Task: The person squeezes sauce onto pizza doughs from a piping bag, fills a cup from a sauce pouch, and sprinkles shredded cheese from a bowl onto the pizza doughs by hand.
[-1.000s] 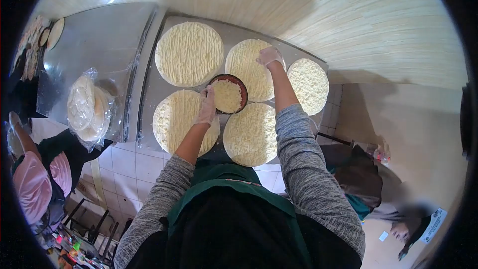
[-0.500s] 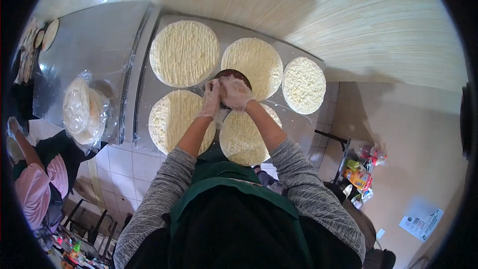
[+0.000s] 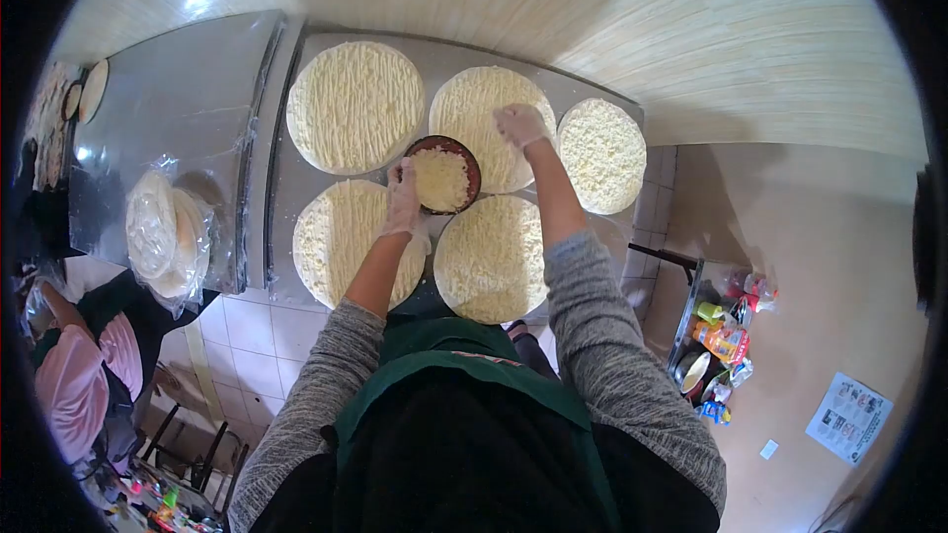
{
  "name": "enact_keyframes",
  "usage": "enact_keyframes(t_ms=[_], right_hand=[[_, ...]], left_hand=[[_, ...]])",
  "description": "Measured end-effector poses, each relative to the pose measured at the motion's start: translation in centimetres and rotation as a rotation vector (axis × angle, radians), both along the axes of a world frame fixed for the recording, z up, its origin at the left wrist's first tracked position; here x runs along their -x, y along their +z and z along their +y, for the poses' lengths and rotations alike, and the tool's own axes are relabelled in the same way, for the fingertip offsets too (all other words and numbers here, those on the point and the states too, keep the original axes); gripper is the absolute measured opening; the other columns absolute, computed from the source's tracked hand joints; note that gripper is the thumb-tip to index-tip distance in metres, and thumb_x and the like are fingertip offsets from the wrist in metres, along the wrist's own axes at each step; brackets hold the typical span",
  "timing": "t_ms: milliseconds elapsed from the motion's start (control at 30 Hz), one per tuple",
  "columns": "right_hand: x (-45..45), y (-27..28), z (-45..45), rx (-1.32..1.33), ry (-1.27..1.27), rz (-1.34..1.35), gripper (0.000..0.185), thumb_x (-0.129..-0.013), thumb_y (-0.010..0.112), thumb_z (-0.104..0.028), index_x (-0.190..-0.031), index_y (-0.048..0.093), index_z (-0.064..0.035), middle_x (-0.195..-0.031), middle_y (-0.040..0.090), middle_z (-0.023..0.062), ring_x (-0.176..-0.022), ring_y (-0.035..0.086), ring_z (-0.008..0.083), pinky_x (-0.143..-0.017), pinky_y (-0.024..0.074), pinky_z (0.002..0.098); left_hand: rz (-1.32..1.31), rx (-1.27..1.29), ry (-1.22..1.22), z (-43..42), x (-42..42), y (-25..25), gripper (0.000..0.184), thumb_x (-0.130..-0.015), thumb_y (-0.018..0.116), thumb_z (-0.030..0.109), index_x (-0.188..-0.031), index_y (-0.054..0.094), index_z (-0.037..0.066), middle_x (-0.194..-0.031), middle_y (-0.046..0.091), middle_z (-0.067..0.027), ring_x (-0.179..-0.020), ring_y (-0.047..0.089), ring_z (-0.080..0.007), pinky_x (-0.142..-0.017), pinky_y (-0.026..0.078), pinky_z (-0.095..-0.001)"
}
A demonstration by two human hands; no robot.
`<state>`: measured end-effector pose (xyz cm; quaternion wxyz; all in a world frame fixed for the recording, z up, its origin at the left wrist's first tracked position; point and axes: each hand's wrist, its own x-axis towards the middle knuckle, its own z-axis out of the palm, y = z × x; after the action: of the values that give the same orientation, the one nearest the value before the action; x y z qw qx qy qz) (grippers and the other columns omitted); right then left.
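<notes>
My left hand [image 3: 402, 200], in a clear plastic glove, grips the left rim of a dark round bowl [image 3: 474, 181]. Pale grated cheese [image 3: 441, 180] fills much of the bowl. Over the upper middle dough round [image 3: 474, 114] is my gloved right hand [image 3: 523, 126], fingers curled together around a handful of cheese that they mostly hide. Below the bowl lies another cheese-covered round [image 3: 491, 266]. On the left are two rounds with pale stripes, an upper one [image 3: 355, 107] and a lower one [image 3: 341, 242]. The smaller round [image 3: 602, 156] at far right is thickly strewn with shreds.
The rounds lie on a metal table [image 3: 281, 266]. Bagged flatbreads [image 3: 168, 237] sit at the edge of a second metal surface [image 3: 168, 128] to the left. A person in pink sleeves [image 3: 74, 385] is at lower left. A small shelf with packets [image 3: 721, 341] stands at right.
My right hand has left the bowl and moved up and right over the upper middle round. The bowl's contents now show. My left hand stays at the bowl, which has shifted slightly left.
</notes>
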<state>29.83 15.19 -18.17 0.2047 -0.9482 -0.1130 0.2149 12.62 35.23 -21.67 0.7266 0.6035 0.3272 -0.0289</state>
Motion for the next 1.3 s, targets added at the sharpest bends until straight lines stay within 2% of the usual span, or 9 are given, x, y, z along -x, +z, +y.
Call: enact_keyframes(t_ms=[133, 300, 533, 633, 700, 800, 1033, 1233, 1300], right_hand=[[-1.8, -0.1, 2.4, -0.323, -0.390, 0.253, 0.021, -0.078, 0.055, -0.024, -0.082, 0.065, -0.0061, -0.077, 0.065, 0.0093, -0.064, 0.063, 0.0218, -0.056, 0.0508, 0.0332], [-2.2, 0.8, 7.6, 0.669, 0.627, -0.063, 0.031, -0.082, 0.048, -0.031, -0.093, 0.065, -0.0080, -0.095, 0.065, 0.0057, -0.089, 0.061, 0.0238, -0.069, 0.0498, 0.0383], [-2.6, -8.4, 8.3, 0.376, 0.055, -0.146, 0.017, -0.076, 0.052, -0.023, -0.081, 0.067, -0.0159, -0.084, 0.066, 0.0060, -0.078, 0.063, 0.0231, -0.063, 0.0515, 0.0396], [-3.8, -13.3, 6.9, 0.881, 0.688, -0.474, 0.019, -0.073, 0.054, -0.026, -0.081, 0.067, -0.0149, -0.081, 0.065, 0.0085, -0.079, 0.063, 0.0246, -0.067, 0.0509, 0.0371], [-0.6, -6.8, 7.9, 0.183, -0.296, -0.254, 0.019, -0.073, 0.053, -0.024, -0.081, 0.067, -0.0138, -0.081, 0.065, 0.0099, -0.077, 0.063, 0.0268, -0.068, 0.0503, 0.0348], [0.8, -6.7, 5.0, 0.460, 0.279, -0.258, 0.022, -0.074, 0.051, -0.027, -0.079, 0.067, -0.0121, -0.079, 0.065, 0.0109, -0.076, 0.063, 0.0277, -0.068, 0.0497, 0.0362], [2.4, -4.7, 0.4, 0.332, -0.117, -0.077, 0.027, -0.083, 0.044, -0.025, -0.085, 0.067, -0.0110, -0.088, 0.064, 0.0135, -0.084, 0.062, 0.0276, -0.074, 0.0481, 0.0387], [4.1, -3.0, 2.0, 0.045, -0.216, -0.155, 0.021, -0.067, 0.061, -0.031, -0.077, 0.067, -0.0135, -0.078, 0.066, 0.0092, -0.076, 0.063, 0.0233, -0.072, 0.0493, 0.0330], [4.8, -1.7, 2.5, 0.172, -0.241, 0.280, 0.023, -0.067, 0.062, -0.030, -0.080, 0.067, -0.0119, -0.082, 0.066, 0.0106, -0.078, 0.063, 0.0241, -0.074, 0.0490, 0.0333]], left_hand=[[0.029, 0.186, -0.022, 1.2, 1.3, -1.5, 0.064, -0.083, 0.041, 0.060, -0.125, 0.030, 0.013, -0.120, 0.045, -0.0103, -0.104, 0.051, -0.0220, -0.078, 0.048, -0.0376], [0.051, 0.387, 0.138, 0.8, 1.8, 3.2, 0.058, -0.085, 0.044, 0.055, -0.116, 0.036, 0.007, -0.110, 0.048, -0.0105, -0.100, 0.048, -0.0187, -0.087, 0.039, -0.0294], [0.005, 0.290, 0.101, 1.3, 2.5, 1.8, 0.055, -0.087, 0.041, 0.052, -0.117, 0.038, 0.006, -0.110, 0.048, -0.0097, -0.102, 0.047, -0.0183, -0.088, 0.039, -0.0298], [-0.001, 0.253, 0.095, 1.3, 2.5, 3.4, 0.057, -0.088, 0.040, 0.053, -0.118, 0.039, 0.005, -0.110, 0.048, -0.0098, -0.101, 0.046, -0.0182, -0.088, 0.038, -0.0294], [0.022, 0.210, 0.062, 1.6, 2.9, 3.4, 0.058, -0.088, 0.039, 0.053, -0.118, 0.039, 0.004, -0.110, 0.048, -0.0098, -0.101, 0.046, -0.0183, -0.089, 0.037, -0.0291], [0.071, 0.199, 0.083, 1.4, 3.0, 3.2, 0.060, -0.087, 0.039, 0.054, -0.120, 0.038, 0.005, -0.110, 0.048, -0.0102, -0.101, 0.046, -0.0191, -0.088, 0.037, -0.0295], [0.080, 0.193, 0.016, 1.6, 3.0, 2.9, 0.064, -0.086, 0.037, 0.057, -0.123, 0.036, 0.005, -0.114, 0.047, -0.0128, -0.105, 0.045, -0.0207, -0.088, 0.037, -0.0309], [0.049, 0.257, 0.002, 1.1, 3.1, 2.9, 0.066, -0.085, 0.038, 0.059, -0.124, 0.034, 0.006, -0.115, 0.047, -0.0110, -0.102, 0.048, -0.0209, -0.082, 0.042, -0.0309], [0.066, 0.290, 0.007, 1.1, 3.1, 4.6, 0.067, -0.084, 0.038, 0.060, -0.124, 0.033, 0.006, -0.115, 0.048, -0.0103, -0.101, 0.050, -0.0207, -0.078, 0.044, -0.0310]])
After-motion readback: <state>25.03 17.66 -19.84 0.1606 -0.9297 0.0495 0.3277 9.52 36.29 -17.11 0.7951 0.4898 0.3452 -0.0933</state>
